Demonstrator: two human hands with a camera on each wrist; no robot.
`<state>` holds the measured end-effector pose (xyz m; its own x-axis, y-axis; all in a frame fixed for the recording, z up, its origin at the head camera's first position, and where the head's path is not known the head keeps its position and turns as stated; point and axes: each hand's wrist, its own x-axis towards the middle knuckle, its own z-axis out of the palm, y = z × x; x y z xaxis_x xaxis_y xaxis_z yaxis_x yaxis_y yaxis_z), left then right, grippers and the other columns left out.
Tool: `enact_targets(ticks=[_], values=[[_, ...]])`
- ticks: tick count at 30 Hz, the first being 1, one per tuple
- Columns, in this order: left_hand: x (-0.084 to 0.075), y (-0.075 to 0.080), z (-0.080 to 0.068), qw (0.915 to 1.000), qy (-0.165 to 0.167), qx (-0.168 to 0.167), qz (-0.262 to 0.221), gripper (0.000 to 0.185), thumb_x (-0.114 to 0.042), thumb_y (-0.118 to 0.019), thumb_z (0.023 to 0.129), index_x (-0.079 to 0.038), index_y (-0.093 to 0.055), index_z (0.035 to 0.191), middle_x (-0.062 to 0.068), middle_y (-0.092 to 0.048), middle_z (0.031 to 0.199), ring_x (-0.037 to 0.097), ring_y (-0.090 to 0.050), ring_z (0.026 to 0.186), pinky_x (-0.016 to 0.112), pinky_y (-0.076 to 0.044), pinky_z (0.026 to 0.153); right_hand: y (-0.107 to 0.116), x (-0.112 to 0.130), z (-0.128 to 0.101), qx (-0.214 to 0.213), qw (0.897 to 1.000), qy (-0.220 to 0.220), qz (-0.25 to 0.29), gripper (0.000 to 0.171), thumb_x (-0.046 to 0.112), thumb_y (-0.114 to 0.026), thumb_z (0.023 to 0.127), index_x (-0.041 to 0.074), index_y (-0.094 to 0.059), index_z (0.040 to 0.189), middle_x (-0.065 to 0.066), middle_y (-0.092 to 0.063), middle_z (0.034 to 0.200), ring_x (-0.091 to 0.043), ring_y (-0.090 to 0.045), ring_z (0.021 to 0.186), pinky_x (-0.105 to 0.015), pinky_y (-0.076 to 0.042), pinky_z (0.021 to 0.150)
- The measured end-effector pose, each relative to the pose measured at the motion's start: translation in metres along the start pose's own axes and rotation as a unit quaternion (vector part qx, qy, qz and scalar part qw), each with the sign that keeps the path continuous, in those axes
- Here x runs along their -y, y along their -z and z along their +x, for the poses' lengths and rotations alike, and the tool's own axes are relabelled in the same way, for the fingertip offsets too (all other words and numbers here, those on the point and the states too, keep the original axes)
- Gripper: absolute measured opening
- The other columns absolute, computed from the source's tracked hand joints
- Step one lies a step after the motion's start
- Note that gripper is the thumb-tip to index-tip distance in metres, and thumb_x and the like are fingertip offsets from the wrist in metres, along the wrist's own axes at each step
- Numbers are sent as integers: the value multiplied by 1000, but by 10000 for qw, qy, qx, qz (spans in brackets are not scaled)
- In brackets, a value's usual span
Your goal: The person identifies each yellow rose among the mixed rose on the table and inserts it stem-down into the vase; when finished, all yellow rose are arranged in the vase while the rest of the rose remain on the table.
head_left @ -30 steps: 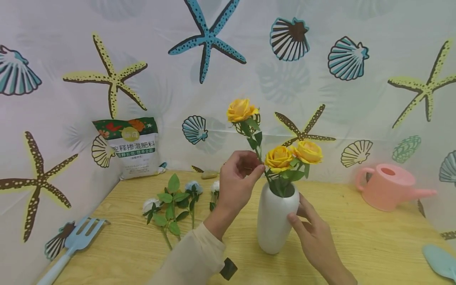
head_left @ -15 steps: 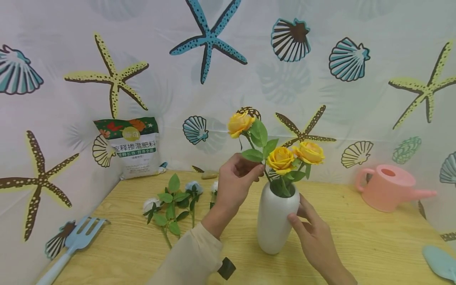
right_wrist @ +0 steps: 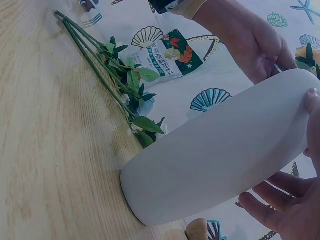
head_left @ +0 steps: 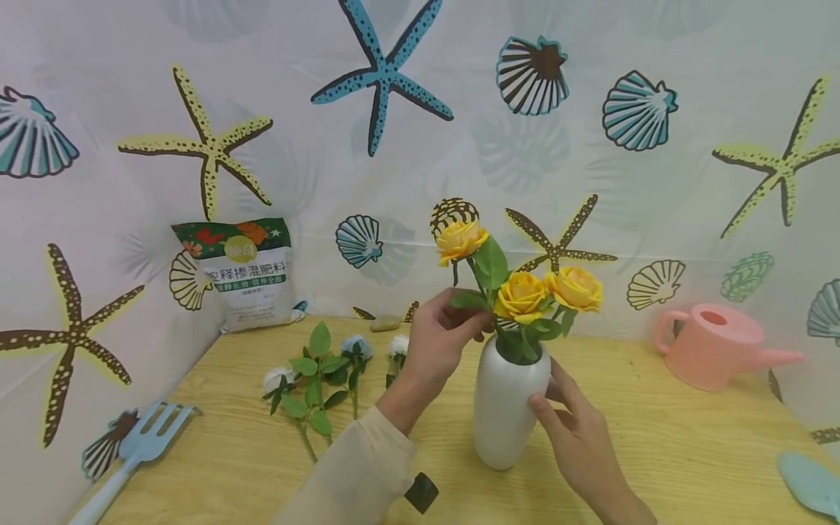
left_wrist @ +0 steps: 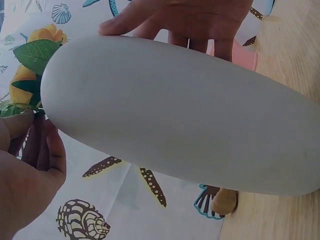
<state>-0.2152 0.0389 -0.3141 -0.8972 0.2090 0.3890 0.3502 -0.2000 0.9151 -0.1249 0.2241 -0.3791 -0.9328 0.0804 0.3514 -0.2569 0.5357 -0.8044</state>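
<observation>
Left hand (head_left: pixel 436 343) pinches the yellow rose (head_left: pixel 461 240) stem at center frame, right hand (head_left: pixel 577 430) fingers curled on the white vase (head_left: pixel 510 408). Push sideways and the vase could tip over.

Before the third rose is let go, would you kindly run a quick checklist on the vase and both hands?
1. Vase upright on the table: ok.
2. Right hand steadies the vase, thumb on its front, fingers round the far side: ok.
3. Left hand pinches the third rose by its stem, near the vase's mouth: ok.
4. Third rose's stem inside the mouth: ok; how deep it sits: cannot tell.
5. Third rose level with the other two roses: not ok, its bloom stands higher.
6. Spare flowers lie apart from the vase: ok.
</observation>
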Motion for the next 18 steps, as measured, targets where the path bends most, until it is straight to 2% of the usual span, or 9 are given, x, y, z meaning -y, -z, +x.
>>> enact_targets(ticks=[4,8,14,18], values=[[4,2,1,9993,89,202,296,21,-3,-69,94,1,-67,114,21,-72,102,9,-66,79,26,-55,75,0,-2,1,8,10000,-6,-68,56,20,-57,104,12,-38,156,-19,-65,133,6,-57,111,-23,-56,87],[6,3,-1,9970,266,354,643,24,-4,-69,94,-2,-67,118,19,-71,110,9,-63,77,25,-55,75,0,-2,2,11,9999,-21,-101,56,21,-57,104,11,-39,155,-19,-65,134,5,-57,111,-32,-59,88],[8,7,-4,9939,370,539,885,28,-9,-69,96,-8,-67,124,14,-68,119,12,-68,87,28,-58,80,-1,-1,2,-11,9999,-14,-123,55,21,-57,104,11,-39,155,-19,-65,133,7,-56,111,-35,-59,88],[12,16,-7,9916,217,589,1128,27,-13,-69,96,-10,-69,123,13,-70,115,14,-68,90,28,-57,79,-1,-1,2,-9,9998,-91,-167,55,22,-57,104,12,-38,156,-19,-65,134,-6,-61,114,-39,-59,90]])
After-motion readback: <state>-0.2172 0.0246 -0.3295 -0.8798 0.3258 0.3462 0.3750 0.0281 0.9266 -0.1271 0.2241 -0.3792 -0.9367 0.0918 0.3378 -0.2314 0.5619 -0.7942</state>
